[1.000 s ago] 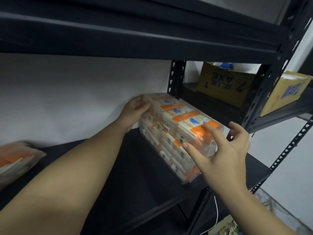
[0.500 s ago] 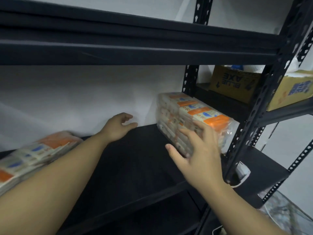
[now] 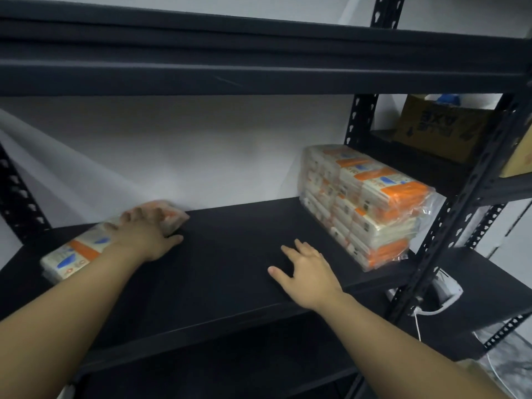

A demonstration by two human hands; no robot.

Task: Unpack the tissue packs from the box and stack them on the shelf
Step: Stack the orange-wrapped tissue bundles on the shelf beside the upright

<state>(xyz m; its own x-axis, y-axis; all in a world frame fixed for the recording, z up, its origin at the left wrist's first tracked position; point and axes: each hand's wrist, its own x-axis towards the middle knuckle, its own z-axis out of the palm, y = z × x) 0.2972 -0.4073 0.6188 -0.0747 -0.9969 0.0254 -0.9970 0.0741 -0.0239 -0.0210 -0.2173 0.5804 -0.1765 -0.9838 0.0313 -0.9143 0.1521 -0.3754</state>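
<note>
A clear-wrapped bundle of white and orange tissue packs (image 3: 362, 203) stands on the black shelf board (image 3: 230, 254) at its right end, against the upright post. A second, flatter tissue pack (image 3: 77, 251) lies at the left end of the same board. My left hand (image 3: 144, 231) rests on top of that left pack, fingers curled over its far end; motion blur hides how firm the grip is. My right hand (image 3: 305, 269) hovers flat over the bare middle of the board, fingers spread, holding nothing, well left of the right bundle.
The shelf above (image 3: 259, 64) hangs low over the board. Black perforated posts (image 3: 449, 234) flank the bay. On the neighbouring rack at right sit a brown cardboard box (image 3: 443, 131) and a yellow box (image 3: 518, 159). A white cable (image 3: 431, 309) trails below right.
Both hands have let go of the right bundle, which now stands alone. My left hand moved left onto the flat pack. My right hand drew back to the board's middle. View shifted left.
</note>
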